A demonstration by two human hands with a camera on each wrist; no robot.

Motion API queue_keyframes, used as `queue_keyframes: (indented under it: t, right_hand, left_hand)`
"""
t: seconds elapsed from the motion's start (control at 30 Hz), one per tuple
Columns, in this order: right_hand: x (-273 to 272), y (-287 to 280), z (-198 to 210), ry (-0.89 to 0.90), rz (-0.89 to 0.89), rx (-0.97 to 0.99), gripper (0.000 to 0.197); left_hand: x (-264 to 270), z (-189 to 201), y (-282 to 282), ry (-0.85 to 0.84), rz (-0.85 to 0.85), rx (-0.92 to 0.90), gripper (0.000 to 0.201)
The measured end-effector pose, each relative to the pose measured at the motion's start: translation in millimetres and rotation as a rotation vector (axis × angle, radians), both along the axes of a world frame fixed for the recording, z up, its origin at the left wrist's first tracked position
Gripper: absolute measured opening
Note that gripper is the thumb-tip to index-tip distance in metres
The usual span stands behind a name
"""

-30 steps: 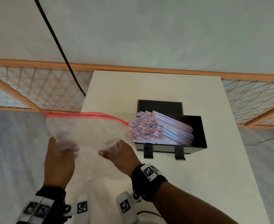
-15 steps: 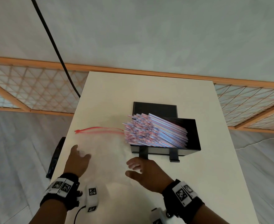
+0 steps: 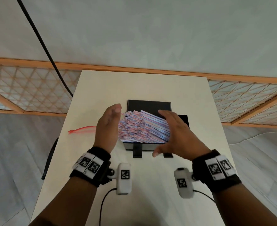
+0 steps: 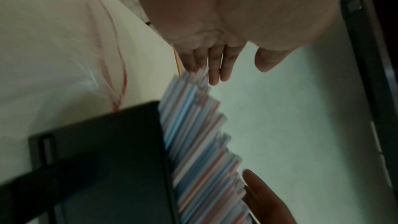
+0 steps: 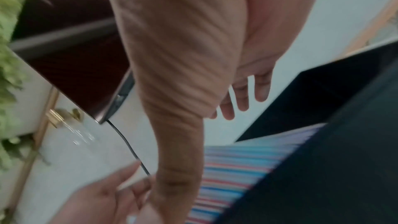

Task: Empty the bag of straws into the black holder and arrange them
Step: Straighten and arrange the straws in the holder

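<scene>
A bundle of striped straws [image 3: 142, 128] lies slanted in the black holder [image 3: 144, 145], its left ends sticking out over the holder's left wall. My left hand [image 3: 109, 123] is open, palm facing those ends, and in the left wrist view its fingertips [image 4: 215, 67] touch the straws [image 4: 193, 134]. My right hand [image 3: 175, 132] is open with straight fingers spread over the right part of the bundle. The clear bag with a red zip [image 3: 82, 128] lies flat on the table left of the holder [image 4: 103, 159]. The right wrist view shows the straws [image 5: 237, 168] beneath my right hand [image 5: 193, 57].
The holder stands mid-table on the cream table [image 3: 150, 84], with its lid [image 3: 149, 106] standing up behind. A black cable [image 3: 44, 46] hangs at the back left. A wooden lattice railing [image 3: 28, 95] runs behind the table. A dark object [image 3: 49, 157] sits by the table's left edge.
Both hands held the bag up, then laid it flat on the table and let go. They have since moved forward to either side of the straw bundle.
</scene>
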State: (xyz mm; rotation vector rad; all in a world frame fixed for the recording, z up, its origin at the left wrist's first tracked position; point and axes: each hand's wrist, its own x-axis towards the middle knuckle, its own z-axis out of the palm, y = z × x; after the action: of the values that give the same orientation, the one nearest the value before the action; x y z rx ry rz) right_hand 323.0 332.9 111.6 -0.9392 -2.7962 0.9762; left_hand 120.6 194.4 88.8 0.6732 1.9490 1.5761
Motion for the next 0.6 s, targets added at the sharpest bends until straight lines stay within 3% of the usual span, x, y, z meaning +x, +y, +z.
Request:
queue_keyframes:
  t: [0.17,0.3,0.43,0.6]
  right_hand:
    - [-10.5,10.6,-25.5,-0.116,0.093,0.072,0.156]
    - [-17.8,14.4,-34.3,-0.091,0.149,0.102,0.155]
    - [-23.6,17.0,-44.7,-0.026,0.205,0.109,0.155]
    - [-29.6,18.1,-52.6,0.054,0.237,0.074,0.154]
  left_hand:
    - [8.2,-4.1,27.3,-0.022,0.08,-0.102,0.04]
    - [7.2,-9.9,32.6,0.028,0.053,-0.142,0.022]
    - [6.9,-13.0,28.7,0.072,0.043,-0.111,0.028]
    - [16.4,-10.6,24.6,0.163,-0.008,-0.03,0.019]
